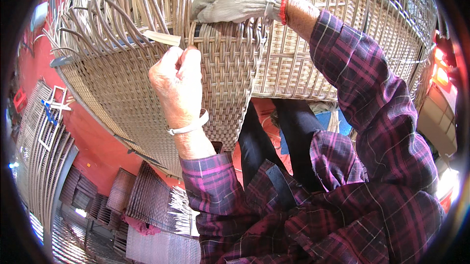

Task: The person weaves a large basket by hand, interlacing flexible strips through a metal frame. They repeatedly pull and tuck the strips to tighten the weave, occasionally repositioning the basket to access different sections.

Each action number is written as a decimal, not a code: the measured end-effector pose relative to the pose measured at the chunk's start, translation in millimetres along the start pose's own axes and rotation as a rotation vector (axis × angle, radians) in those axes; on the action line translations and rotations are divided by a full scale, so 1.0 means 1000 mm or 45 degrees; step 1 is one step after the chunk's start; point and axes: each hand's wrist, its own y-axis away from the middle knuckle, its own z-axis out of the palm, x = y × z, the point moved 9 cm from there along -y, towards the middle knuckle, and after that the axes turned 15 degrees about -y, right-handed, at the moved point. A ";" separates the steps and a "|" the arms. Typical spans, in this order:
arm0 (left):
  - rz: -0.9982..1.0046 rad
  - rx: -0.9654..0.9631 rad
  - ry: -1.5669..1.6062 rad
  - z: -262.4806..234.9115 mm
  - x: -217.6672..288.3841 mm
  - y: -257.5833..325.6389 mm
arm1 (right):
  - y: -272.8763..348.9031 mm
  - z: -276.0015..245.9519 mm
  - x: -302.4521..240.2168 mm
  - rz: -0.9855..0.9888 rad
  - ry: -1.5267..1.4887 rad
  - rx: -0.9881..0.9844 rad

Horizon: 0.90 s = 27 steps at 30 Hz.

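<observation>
A woven wicker piece (227,63) in tan and brown stands before me, its rim bristling with long loose strands (105,12). My left hand (178,78), bare with a white band on the wrist, is closed just below that rim. Its thumb and finger pinch a thin wicker strand (191,36) that runs upward. A short, flat, pale strip (162,38) sticks out beside these fingers. My right hand (232,2), in a grey-white knitted glove, lies over the rim with curled fingers beside the upright strands. Whatever its fingers hold is hidden.
Another woven section with upright ribs (303,34) spreads to the right behind my arm. On the red floor (95,141) at left stand curved slatted frames (41,146) and woven panels (152,198). A brown carton (435,117) is at far right. My legs are close beneath the work.
</observation>
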 end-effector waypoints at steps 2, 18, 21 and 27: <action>-0.018 -0.029 -0.009 0.000 0.002 -0.001 | 0.000 0.002 -0.007 -0.106 -0.031 -0.021; -0.245 -0.099 -0.055 0.010 0.012 -0.010 | -0.011 0.016 -0.028 -0.736 0.569 0.029; -0.262 -0.069 -0.101 0.006 0.011 -0.005 | -0.024 0.011 -0.008 -0.506 0.328 0.018; 0.026 -0.027 -0.238 0.013 0.028 -0.007 | -0.015 0.009 -0.010 -0.877 0.121 0.113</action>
